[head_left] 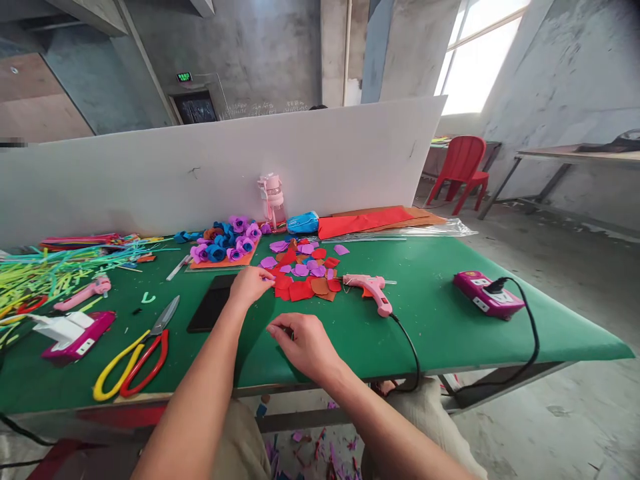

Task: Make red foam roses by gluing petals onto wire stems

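Note:
My left hand (251, 285) is at the near left edge of a pile of cut paper petals (301, 289) in red, purple and brown. Its fingers are pressed together, with a bit of purple at the tips; whether they grip it is unclear. My right hand (306, 341) hovers nearer the table's front edge, fingers curled in and the thumb against them. Anything inside it is hidden. A pink glue gun (373, 288) lies right of the petals, a clear stick showing at its rear. Left of my left hand lies a black flat tablet-like slab (207, 310).
Finished paper flowers (227, 240) stand behind the slab. Scissors (145, 357), a power strip (83, 339), another pink glue gun (87, 292) and colored stems (60, 267) lie left. A second power strip (487, 295) sits right, its cord hanging over the edge. A pink bottle (273, 203) stands behind.

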A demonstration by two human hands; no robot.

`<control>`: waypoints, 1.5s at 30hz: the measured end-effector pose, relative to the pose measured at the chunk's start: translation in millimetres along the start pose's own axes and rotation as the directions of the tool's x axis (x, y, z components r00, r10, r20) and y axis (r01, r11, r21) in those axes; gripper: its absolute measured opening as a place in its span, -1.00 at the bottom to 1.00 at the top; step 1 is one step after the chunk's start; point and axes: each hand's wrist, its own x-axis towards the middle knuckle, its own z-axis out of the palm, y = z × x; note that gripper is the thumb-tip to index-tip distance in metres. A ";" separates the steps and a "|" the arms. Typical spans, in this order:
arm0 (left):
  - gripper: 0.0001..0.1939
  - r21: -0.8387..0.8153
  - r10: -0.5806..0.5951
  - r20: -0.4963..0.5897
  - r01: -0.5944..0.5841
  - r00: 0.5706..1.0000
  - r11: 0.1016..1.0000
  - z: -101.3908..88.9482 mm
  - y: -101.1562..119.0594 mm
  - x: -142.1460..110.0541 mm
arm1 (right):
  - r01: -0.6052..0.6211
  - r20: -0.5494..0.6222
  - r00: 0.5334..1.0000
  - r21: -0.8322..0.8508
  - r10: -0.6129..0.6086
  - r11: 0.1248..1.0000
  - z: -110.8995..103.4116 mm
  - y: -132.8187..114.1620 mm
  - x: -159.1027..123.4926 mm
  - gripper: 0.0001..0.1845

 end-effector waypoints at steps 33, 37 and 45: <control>-0.71 -0.722 0.147 0.366 0.180 0.919 0.669 -21.5 45.0 -65.0 | -0.230 -0.072 0.914 0.717 0.398 0.658 -37.5 21.9 13.3 -0.60; -0.65 -0.712 0.171 0.369 0.160 0.913 0.684 -17.2 48.0 -73.1 | -0.260 -0.044 0.917 0.690 0.396 0.676 -39.9 22.5 9.2 -0.65; -0.58 -0.719 0.126 0.313 0.148 0.941 0.678 -6.8 55.7 -82.9 | -0.345 0.060 0.909 0.659 0.411 0.668 -38.2 18.9 -4.7 -0.68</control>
